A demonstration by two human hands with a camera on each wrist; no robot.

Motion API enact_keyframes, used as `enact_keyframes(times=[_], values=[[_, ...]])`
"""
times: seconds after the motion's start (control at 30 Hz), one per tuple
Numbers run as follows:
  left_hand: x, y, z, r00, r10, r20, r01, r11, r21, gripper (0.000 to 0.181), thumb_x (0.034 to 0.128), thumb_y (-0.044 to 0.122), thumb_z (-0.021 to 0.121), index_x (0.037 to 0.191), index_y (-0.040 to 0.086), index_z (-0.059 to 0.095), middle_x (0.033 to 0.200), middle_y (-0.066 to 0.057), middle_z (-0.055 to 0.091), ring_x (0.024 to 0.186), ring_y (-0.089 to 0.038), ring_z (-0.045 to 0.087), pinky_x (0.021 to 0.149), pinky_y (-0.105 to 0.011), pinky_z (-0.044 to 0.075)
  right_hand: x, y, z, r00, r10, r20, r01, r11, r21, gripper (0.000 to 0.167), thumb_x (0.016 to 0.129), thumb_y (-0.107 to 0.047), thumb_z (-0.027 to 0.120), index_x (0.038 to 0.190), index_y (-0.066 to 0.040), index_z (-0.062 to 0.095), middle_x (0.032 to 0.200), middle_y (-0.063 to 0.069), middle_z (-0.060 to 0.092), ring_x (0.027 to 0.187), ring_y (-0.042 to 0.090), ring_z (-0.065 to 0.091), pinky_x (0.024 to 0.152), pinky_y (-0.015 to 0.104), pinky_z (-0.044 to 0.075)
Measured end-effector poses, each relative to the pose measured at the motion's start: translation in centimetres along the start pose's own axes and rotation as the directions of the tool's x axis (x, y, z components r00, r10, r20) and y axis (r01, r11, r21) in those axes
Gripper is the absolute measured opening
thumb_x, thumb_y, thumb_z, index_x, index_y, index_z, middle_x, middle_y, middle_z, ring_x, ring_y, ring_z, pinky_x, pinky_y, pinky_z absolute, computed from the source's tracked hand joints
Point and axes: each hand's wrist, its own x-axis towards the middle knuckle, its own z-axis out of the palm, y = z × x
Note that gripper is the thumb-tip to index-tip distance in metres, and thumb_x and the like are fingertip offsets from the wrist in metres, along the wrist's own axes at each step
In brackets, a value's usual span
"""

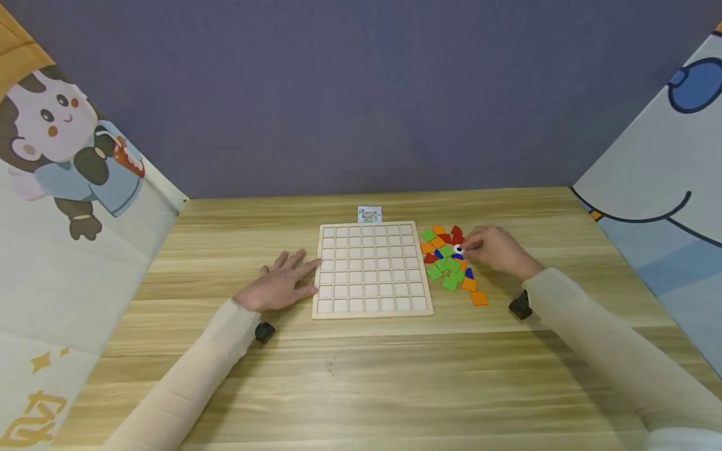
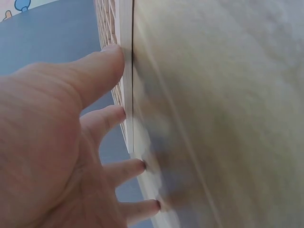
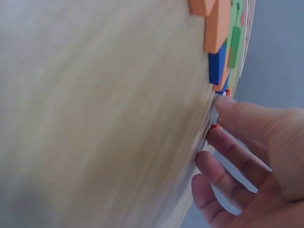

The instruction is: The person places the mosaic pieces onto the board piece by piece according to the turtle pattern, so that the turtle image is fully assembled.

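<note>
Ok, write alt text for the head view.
A person's right hand pinches a round white-and-black piece among colored tiles, while the left hand touches the left edge of a wooden grid board. A small printed card lies at the board's far edge.

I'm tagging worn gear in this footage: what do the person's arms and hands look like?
The left hand and right hand are bare, without gloves. A long, plain cream left sleeve and matching right sleeve cover the arms. Near each sleeve's end shows a small black device, left and right.
</note>
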Motion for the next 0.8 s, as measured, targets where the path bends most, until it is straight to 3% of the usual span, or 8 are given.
enact_keyframes(times=[0.23, 0.47, 0.67, 0.8], values=[[-0.1, 0.1, 0.0, 1.0, 0.001, -0.007, -0.001, 1.0, 0.004, 0.065, 0.0959, 0.049, 0.047, 0.151, 0.025, 0.024, 0.156, -0.017, 0.007, 0.137, -0.049, 0.002, 0.095, -0.077, 0.011, 0.5, -0.1, 0.3, 0.998, 0.058, -0.022, -0.058, 0.998, 0.005, 0.009, 0.084, -0.012, 0.072, 0.09, -0.007, 0.075, 0.096, 0.008, 0.067, 0.083, 0.024, 0.06, 0.074, 0.042, 0.05], [-0.1, 0.2, -0.1, 1.0, 0.003, -0.01, -0.003, 1.0, 0.01, 0.065, 0.0956, 0.049, 0.047, 0.151, 0.025, 0.024, 0.156, -0.017, 0.007, 0.137, -0.049, 0.003, 0.095, -0.076, 0.012, 0.6, -0.3, -0.2, 0.996, 0.085, -0.02, -0.083, 0.993, 0.078, 0.014, 0.084, -0.015, 0.072, 0.094, -0.006, 0.074, 0.092, 0.007, 0.066, 0.078, 0.022, 0.06, 0.066, 0.037, 0.052], [0.0, 0.1, 0.0, 1.0, -0.006, -0.002, 0.006, 1.0, 0.015, 0.065, 0.0955, 0.05, 0.047, 0.151, 0.027, 0.023, 0.156, -0.016, 0.006, 0.137, -0.049, 0.003, 0.096, -0.076, 0.011, 1.6, -2.5, -0.6, 0.998, 0.004, -0.066, -0.001, 0.998, 0.056, 0.018, 0.085, -0.021, 0.071, 0.1, -0.011, 0.074, 0.083, 0.002, 0.065, 0.068, 0.019, 0.055, 0.058, 0.034, 0.048], [-0.2, 0.2, 0.0, 1.0, -0.005, -0.002, 0.005, 1.0, 0.017, 0.065, 0.0958, 0.049, 0.047, 0.152, 0.027, 0.023, 0.156, -0.017, 0.006, 0.137, -0.05, 0.003, 0.096, -0.076, 0.011, 2.7, -5.2, -0.2, 0.996, -0.051, -0.077, 0.057, 0.995, 0.082, 0.019, 0.084, -0.02, 0.072, 0.101, -0.011, 0.074, 0.086, 0.003, 0.063, 0.072, 0.019, 0.056, 0.062, 0.035, 0.049]])
